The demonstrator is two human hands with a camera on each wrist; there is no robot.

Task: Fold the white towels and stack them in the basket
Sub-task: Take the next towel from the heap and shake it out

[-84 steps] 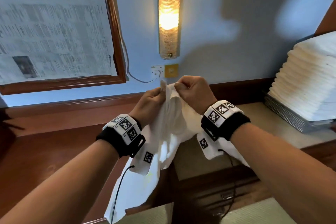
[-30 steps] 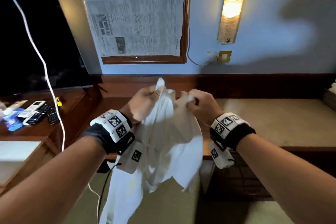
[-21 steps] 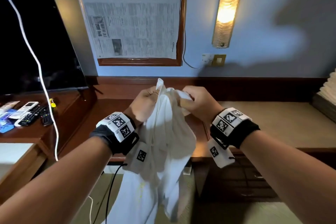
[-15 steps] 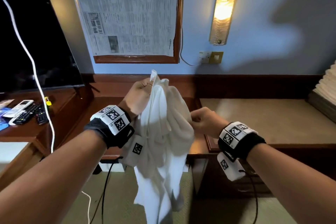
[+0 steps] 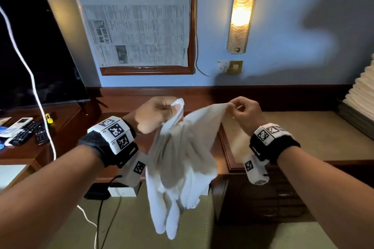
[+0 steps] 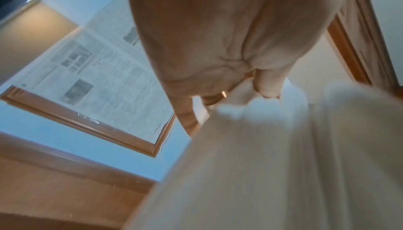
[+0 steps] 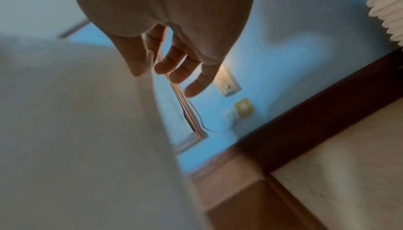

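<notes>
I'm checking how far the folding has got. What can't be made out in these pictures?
- Basket: head view, cut off by the right edge; the stack covers its inside.
- Towel: both wrist views, blurred; its corners are bunched and cannot be told apart.
- Left hand: left wrist view, the palm hides most of the fingers.
- Right hand: right wrist view, the towel hides the pinch.

a dark tv (image 5: 30, 50), remotes (image 5: 22, 131), framed newspaper (image 5: 137, 16) and a lit wall lamp (image 5: 242, 8).
</notes>
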